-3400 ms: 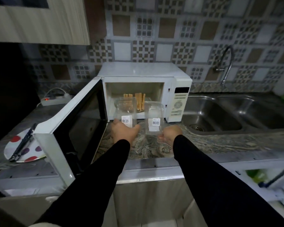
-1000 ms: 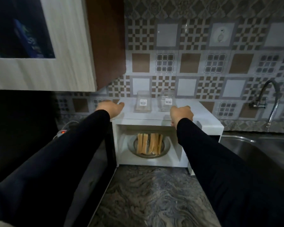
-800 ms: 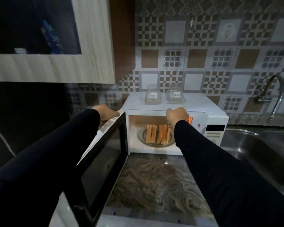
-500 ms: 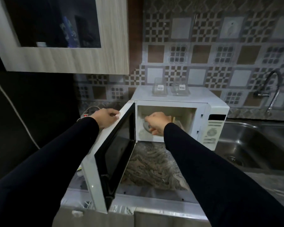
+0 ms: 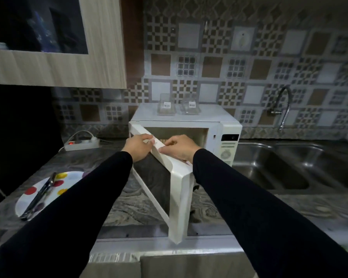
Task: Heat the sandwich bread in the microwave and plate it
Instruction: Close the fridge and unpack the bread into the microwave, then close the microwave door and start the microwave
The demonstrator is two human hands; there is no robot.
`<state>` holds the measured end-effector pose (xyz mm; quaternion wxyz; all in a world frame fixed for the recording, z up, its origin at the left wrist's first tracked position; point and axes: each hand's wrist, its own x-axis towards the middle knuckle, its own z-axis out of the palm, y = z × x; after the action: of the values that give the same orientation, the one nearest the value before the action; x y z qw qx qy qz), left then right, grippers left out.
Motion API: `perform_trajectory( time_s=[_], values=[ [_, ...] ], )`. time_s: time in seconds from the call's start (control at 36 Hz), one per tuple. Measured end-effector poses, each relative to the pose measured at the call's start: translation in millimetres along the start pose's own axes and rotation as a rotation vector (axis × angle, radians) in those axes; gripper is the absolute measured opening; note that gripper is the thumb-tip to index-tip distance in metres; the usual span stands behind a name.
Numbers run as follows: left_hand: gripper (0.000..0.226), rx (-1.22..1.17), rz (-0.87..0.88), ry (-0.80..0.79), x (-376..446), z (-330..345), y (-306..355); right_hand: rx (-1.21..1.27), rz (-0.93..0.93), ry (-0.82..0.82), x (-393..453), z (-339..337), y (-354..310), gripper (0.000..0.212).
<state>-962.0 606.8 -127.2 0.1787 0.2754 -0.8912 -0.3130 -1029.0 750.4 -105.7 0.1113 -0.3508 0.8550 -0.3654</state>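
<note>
Marbled worktop (image 5: 129, 205) carries the microwave (image 5: 227, 125); both hands, left (image 5: 138, 147) and right (image 5: 179, 149), clamp its half-open door (image 5: 175, 177); closing comes next.

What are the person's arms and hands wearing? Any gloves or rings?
Both arms are covered by long, plain black sleeves that fit closely and end at the wrists, with no pattern or logo to be seen. The left hand and right hand are bare: no gloves. No ring, watch or bracelet shows from this view, though the sleeve cuffs could hide something at the wrists.
</note>
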Motion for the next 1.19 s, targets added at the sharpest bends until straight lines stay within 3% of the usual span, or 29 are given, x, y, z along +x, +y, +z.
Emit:
perform_trajectory(
  time_s=[0.22,0.42,0.58,0.86,1.19],
  values=[
    [0.041,0.191,0.048,0.037,29.7,40.7,33.9,-0.256,0.027,0.07,4.5,-48.1,52.5,0.042],
    [0.061,0.474,0.106,0.136,52.3,64.6,58.8,-0.496,0.073,0.215,25.6,-73.9,93.5,0.05],
    [0.078,0.573,0.166,0.091,86.2,81.5,72.8,-0.566,0.059,0.252,57.9,-90.2,113.2,0.073],
    [0.096,0.77,0.197,-0.068,126.6,104.2,91.5,-0.669,0.074,0.171,113.7,-105.5,133.8,0.082],
    [0.094,0.851,0.186,-0.071,151.0,113.2,85.5,-0.731,0.034,0.077,153.9,-96.4,149.0,0.088]
  ],
)
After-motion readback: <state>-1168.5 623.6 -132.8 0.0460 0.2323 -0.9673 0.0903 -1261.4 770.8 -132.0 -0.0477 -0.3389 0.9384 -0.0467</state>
